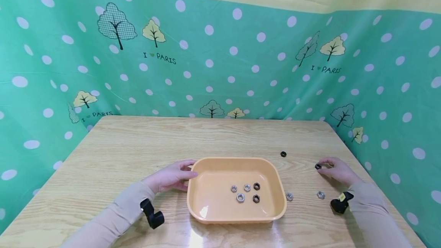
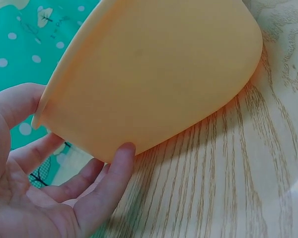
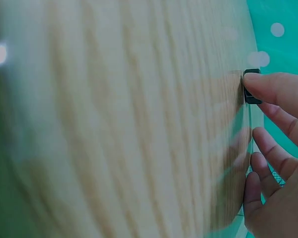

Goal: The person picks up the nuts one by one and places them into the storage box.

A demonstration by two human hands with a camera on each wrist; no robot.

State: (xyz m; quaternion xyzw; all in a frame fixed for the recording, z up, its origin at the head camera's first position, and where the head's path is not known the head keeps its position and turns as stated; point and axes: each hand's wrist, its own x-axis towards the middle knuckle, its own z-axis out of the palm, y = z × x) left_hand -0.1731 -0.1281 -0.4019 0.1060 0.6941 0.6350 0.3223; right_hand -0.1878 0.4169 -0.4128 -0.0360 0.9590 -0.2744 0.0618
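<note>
My left hand (image 1: 173, 177) holds the left end of a light-orange plastic basin (image 1: 213, 214), thumb over the rim and the other fingers along the outer wall. In the left wrist view the fingertips lie against the basin's side (image 2: 154, 74). Inside the basin are three silver hex nuts (image 1: 240, 197) and two dark ones (image 1: 256, 198). To the right, my right hand (image 1: 339, 170) pinches a black nut (image 1: 318, 166) between thumb and index finger, close over the table. The right wrist view shows this nut (image 3: 253, 100) at the thumb tip, other fingers loosely bent.
Another black nut (image 1: 283, 154) lies on the wooden table (image 1: 148, 137) behind the basin's right corner. One silver nut (image 1: 289, 196) sits right beside the basin's right wall, a second silver nut (image 1: 320, 194) nearer the right wrist. A green dotted curtain (image 1: 220, 68) surrounds the table.
</note>
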